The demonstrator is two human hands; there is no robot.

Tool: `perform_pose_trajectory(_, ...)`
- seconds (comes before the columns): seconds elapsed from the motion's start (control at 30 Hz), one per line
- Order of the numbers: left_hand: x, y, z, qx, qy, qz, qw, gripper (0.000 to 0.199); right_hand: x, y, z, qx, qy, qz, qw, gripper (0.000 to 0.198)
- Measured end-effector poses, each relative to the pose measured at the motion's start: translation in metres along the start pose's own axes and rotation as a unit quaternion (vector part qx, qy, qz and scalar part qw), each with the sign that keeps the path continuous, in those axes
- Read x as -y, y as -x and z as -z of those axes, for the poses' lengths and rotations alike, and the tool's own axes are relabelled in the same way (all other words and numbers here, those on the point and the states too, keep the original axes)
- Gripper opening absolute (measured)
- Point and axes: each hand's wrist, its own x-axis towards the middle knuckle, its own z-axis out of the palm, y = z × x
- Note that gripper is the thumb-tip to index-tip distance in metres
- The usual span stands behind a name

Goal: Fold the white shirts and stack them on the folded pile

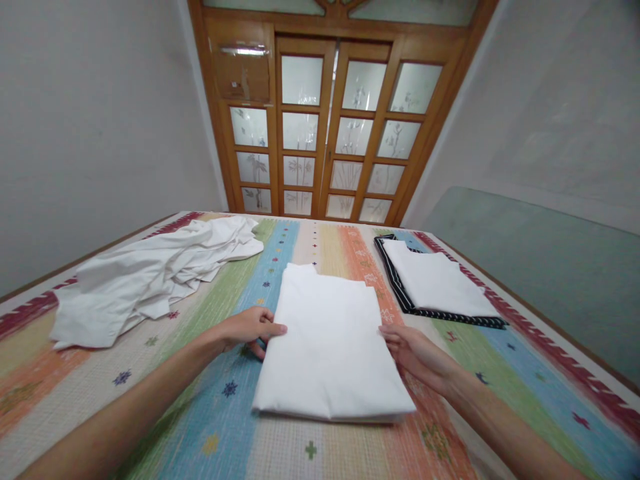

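A neatly folded white garment (pixel 330 347), perhaps a shirt, is in front of me above the striped cloth (pixel 200 427). My left hand (pixel 253 330) grips its left edge, thumb on top and fingers curled beneath. On the opposite edge my right hand (pixel 417 353) pinches the fabric, with its thumb at the side and the other fingers partly hidden under it. I cannot tell whether the garment's underside still touches the cloth.
A crumpled white garment (pixel 150 273) lies at the left. Toward the right sits a folded white garment (pixel 440 277) on a folded black striped one (pixel 400 287). Walls flank the table, a green panel (pixel 540 260) stands at the right, and wooden glazed doors (pixel 325 133) close the far end.
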Motion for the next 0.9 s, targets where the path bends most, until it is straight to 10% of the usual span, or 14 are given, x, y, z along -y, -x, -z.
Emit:
perform_pose_trajectory(0.47, 0.01, -0.005, -0.031, 0.053, 0.19, -0.006, 0.98, 0.057, 0.004, 0.012, -0.021, -0.003, -0.054, -0.099, 0.994, 0.035)
perform_pose_trajectory(0.9, 0.006, -0.014, -0.05, 0.077, 0.329, -0.083, 0.938, 0.077, 0.021, 0.003, 0.003, 0.046, 0.004, 0.023, 0.999, 0.058)
